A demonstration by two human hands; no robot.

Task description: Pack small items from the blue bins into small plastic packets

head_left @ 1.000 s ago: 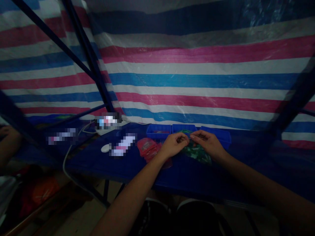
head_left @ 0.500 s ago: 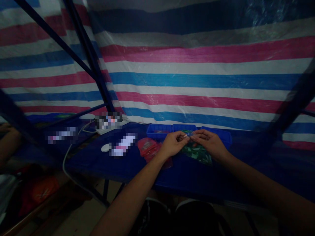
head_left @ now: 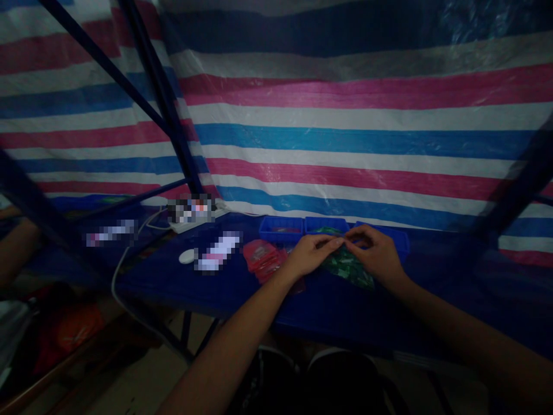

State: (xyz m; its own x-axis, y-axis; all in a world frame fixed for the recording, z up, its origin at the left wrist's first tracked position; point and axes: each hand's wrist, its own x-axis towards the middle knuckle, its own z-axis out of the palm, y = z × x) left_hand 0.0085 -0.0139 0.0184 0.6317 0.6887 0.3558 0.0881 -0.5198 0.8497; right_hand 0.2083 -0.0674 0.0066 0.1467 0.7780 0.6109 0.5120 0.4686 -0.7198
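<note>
My left hand (head_left: 314, 252) and my right hand (head_left: 375, 251) meet at their fingertips over a pile of small green packets (head_left: 349, 268). Both are closed in a pinch; whatever is between the fingertips is too small and dark to make out. Left of my left hand, red packets (head_left: 262, 259) lie in an overlapping stack on the blue table (head_left: 216, 291). Behind my hands stand blue bins: the left bin (head_left: 280, 235) has something pale inside, the middle bin (head_left: 327, 223) shows green packets, and the right bin (head_left: 401, 239) is partly hidden by my right hand.
A round white object (head_left: 187, 256) lies beside a blurred-out item (head_left: 219, 251). Behind them is a white power strip (head_left: 199, 219) with a cable. Blue metal posts (head_left: 173, 129) and a striped sheet (head_left: 367, 138) stand behind. At far left, another person's arm (head_left: 19, 251) shows.
The small shiny bluish piece between my fingertips no longer shows clearly. My fingertips have come closer together, and more of the middle bin is visible. The view has shifted slightly.
</note>
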